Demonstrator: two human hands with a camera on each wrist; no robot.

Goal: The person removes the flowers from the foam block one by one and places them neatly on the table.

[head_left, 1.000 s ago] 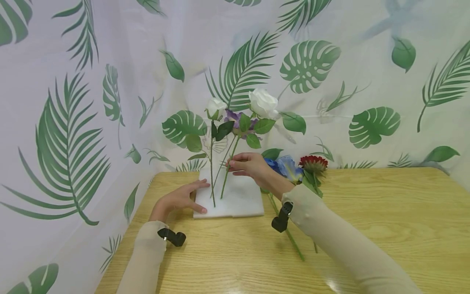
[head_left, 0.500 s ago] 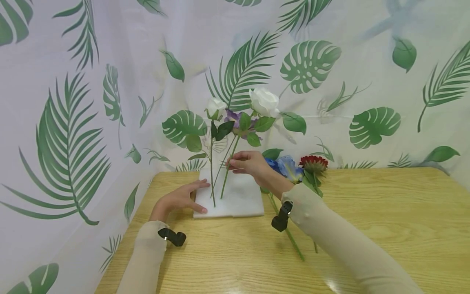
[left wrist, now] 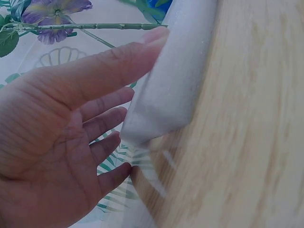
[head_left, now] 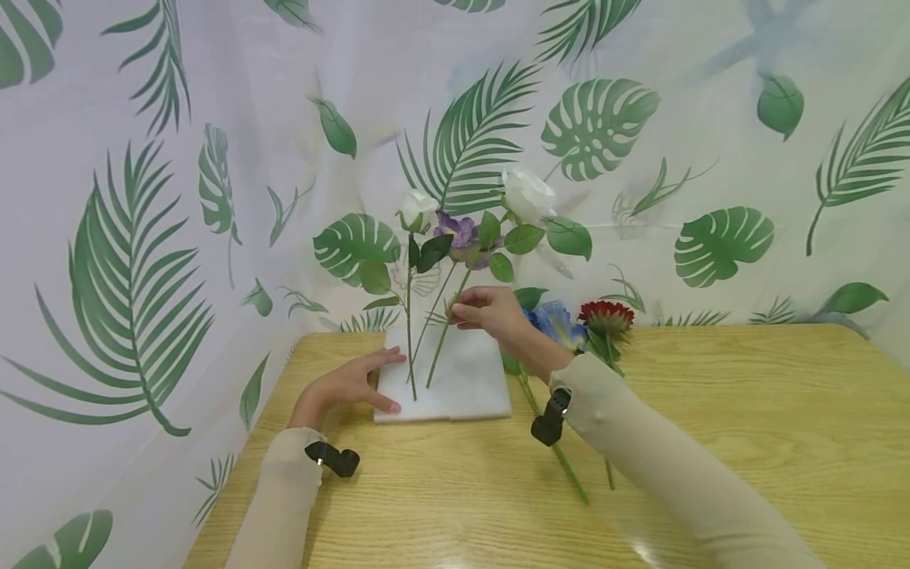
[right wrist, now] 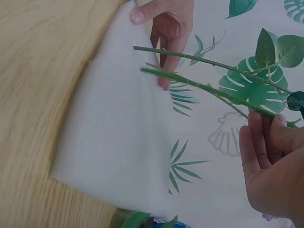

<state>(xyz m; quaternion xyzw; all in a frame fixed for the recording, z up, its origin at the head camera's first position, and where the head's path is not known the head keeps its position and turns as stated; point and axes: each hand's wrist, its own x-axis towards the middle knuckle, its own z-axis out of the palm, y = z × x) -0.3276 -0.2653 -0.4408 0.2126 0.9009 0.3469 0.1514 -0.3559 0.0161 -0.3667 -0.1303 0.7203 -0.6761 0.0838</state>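
Note:
My right hand pinches the green stem of a white rose between thumb and fingers. That stem slants, its lower end at the top face of a white foam block. A second white rose stands upright in the block to the left. Between the two, a purple flower rises on a thin stem, partly covered by leaves. My left hand rests at the block's left edge, thumb and fingers spread and fairly straight. In the right wrist view, the gripped stem runs from the block to my fingertips.
Right of the block, a blue flower and a dark red flower lie on the wooden table, stems pointing toward the front. My right forearm crosses above them. A leaf-printed curtain hangs behind and at the left.
My right hand has shifted slightly right and up with the gripped rose, whose bloom now leans farther right. The left hand and the foam block have stayed put.

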